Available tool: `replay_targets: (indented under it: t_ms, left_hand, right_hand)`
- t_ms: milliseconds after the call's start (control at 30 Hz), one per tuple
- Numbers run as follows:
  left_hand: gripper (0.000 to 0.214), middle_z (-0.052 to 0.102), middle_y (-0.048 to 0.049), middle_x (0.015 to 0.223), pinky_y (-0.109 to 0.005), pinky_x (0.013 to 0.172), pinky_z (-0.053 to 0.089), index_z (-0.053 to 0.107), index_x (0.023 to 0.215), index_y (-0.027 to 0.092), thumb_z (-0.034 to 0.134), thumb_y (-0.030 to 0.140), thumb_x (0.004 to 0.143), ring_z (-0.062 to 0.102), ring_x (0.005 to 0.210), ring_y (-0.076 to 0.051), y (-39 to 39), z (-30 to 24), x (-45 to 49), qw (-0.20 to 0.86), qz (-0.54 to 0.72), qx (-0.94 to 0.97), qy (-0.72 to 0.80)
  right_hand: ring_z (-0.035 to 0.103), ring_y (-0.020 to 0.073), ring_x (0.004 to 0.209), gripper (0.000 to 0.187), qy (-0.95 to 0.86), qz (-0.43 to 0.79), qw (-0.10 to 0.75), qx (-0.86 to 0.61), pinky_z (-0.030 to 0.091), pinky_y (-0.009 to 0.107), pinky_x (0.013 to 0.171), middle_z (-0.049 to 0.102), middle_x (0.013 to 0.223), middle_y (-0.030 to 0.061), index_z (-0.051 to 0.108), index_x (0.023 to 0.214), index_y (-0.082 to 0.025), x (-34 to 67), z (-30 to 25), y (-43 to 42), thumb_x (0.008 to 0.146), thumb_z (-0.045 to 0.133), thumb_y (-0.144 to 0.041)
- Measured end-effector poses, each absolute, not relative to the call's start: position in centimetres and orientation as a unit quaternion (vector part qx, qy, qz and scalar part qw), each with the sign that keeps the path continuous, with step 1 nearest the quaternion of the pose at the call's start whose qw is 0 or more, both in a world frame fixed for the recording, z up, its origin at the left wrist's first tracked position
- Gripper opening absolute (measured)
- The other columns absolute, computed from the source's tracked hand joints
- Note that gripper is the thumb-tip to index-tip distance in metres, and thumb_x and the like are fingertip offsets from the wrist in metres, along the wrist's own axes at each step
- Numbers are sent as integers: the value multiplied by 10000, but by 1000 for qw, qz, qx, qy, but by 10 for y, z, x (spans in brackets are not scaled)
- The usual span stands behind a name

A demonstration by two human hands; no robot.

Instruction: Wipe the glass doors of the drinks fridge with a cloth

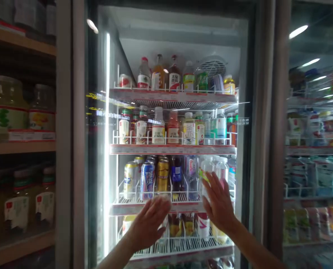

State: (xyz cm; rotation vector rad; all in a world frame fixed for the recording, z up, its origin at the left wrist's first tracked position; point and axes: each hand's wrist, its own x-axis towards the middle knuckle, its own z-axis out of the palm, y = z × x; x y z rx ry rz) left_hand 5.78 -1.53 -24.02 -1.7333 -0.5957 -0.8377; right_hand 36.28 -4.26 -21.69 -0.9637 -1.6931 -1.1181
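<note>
While the head view takes in a lit drinks fridge, both bare hands are up in front of it! Here's the left hand crossing the front edge of the third shelf down, fingers stretched side by side, grip flat and loose. Just above stands the gold can, the blue can next along toward the shelf's left edge, and a pale can near the left front corner. Over to the right hand: fingers up, thumb apart, grip wide, right in front of the clear bottles near the shelf's right edge; whether it touches them, can't tell. Mid-shelf, between the hands, stands a dark bottle.
</note>
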Motion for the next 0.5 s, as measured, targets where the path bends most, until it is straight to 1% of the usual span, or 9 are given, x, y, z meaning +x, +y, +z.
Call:
replay_targets:
  t_ms: [67,133,200,233,333,367,400,467,500]
  left_hand:
    - [665,339,2,1467,-371,1167,186,198,1446,265,450,401,846,170,1402,-194,-11,-225,66,526,-368,-729,-239]
    - [688,232,-48,1510,-478,1150,191,147,1457,237,463,340,855,134,1408,-259,-6,-202,79,493,-465,-665,-314]
    - [702,137,-96,1532,-541,1135,166,90,1463,195,447,313,870,102,1410,-293,-3,-179,99,466,-519,-618,-363]
    - [695,143,-86,1533,-521,1142,155,92,1463,197,438,340,878,75,1415,-281,-3,-168,113,471,-498,-642,-344]
    - [630,283,-27,1500,-412,1162,138,183,1447,226,392,442,893,51,1421,-205,-2,-133,156,503,-360,-759,-204]
    - [602,316,-21,1486,-401,1161,135,214,1436,230,377,448,900,57,1421,-192,0,-119,169,504,-334,-776,-179]
    - [580,312,-38,1487,-424,1156,139,233,1429,220,363,437,907,62,1421,-210,2,-105,180,493,-364,-765,-198]
    - [584,229,-80,1516,-488,1143,133,246,1423,195,379,419,901,59,1419,-265,5,-80,201,452,-465,-703,-291]
    - [595,196,-91,1525,-506,1139,128,244,1423,185,389,417,895,54,1417,-283,4,-72,211,437,-488,-686,-318]
  right_hand:
    - [200,257,1397,637,-671,-454,432,-396,205,518,1103,311,1483,101,162,1460,-208,376,-215,-44,870,401,-196]
    - [197,261,1398,627,-649,-456,443,-418,203,517,1101,312,1479,117,164,1460,-201,389,-211,-45,877,395,-202]
    - [192,257,1400,619,-632,-452,453,-438,207,518,1097,310,1478,126,154,1461,-203,402,-206,-47,887,383,-211]
    - [187,254,1402,617,-627,-450,456,-443,207,520,1096,309,1478,127,146,1462,-207,407,-203,-48,891,380,-218]
    - [183,245,1403,616,-621,-448,464,-445,198,520,1100,306,1481,118,134,1463,-224,420,-192,-51,900,382,-241]
    - [185,244,1403,615,-619,-449,468,-443,195,519,1102,306,1482,116,134,1463,-229,424,-188,-52,901,383,-246]
    - [185,243,1403,615,-617,-448,471,-443,195,518,1102,306,1482,115,133,1464,-231,428,-184,-53,902,384,-250]
    - [185,243,1403,614,-611,-448,479,-443,198,520,1102,305,1483,114,125,1465,-233,436,-176,-55,906,376,-252]
    - [186,245,1403,614,-608,-450,483,-441,202,524,1101,302,1484,112,119,1467,-235,441,-173,-57,907,370,-252]
